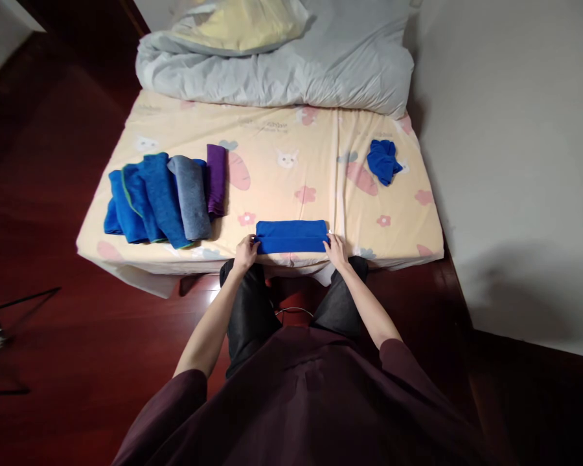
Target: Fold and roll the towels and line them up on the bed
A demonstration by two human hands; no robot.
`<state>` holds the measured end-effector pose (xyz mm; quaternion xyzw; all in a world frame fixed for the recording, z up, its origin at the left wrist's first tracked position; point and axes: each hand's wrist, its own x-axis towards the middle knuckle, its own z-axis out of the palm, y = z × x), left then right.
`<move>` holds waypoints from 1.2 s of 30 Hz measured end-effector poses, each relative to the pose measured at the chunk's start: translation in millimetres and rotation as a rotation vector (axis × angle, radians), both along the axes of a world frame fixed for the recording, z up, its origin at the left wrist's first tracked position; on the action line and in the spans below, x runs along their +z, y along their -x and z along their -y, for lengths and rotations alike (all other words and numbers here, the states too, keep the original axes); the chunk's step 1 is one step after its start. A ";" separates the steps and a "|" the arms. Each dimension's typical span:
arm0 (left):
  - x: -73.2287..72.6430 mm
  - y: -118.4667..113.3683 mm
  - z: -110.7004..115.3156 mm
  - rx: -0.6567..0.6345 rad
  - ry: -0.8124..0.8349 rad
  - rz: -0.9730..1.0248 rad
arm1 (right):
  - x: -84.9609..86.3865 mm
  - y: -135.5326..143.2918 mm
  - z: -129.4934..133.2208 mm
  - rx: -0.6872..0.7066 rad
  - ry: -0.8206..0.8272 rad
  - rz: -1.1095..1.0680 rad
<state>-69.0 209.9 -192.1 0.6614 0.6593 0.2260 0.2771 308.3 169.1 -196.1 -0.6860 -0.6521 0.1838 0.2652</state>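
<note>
A blue cloth [292, 235], folded into a flat strip, lies near the front edge of the bed. Its left end is pinched by my left hand [245, 251], and its right end by my right hand [336, 250]. A crease runs lengthwise along the cloth. To the left lie several rolled or folded cloths: blue ones [160, 197], a grey one [192, 197] and a purple one [216, 180]. A crumpled blue cloth [383, 162] rests at the right.
The bed has a patterned yellow sheet [286, 188]. A grey quilt [272, 81] and a yellow pillow [247, 24] are at its far end. A wall [515, 162] stands on the right. Black stand legs [19, 301] show at the left on the dark red floor.
</note>
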 end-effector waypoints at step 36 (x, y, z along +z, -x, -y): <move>-12.1 20.8 31.7 -0.229 0.006 0.301 | 5.4 -19.9 12.3 0.221 0.139 -0.368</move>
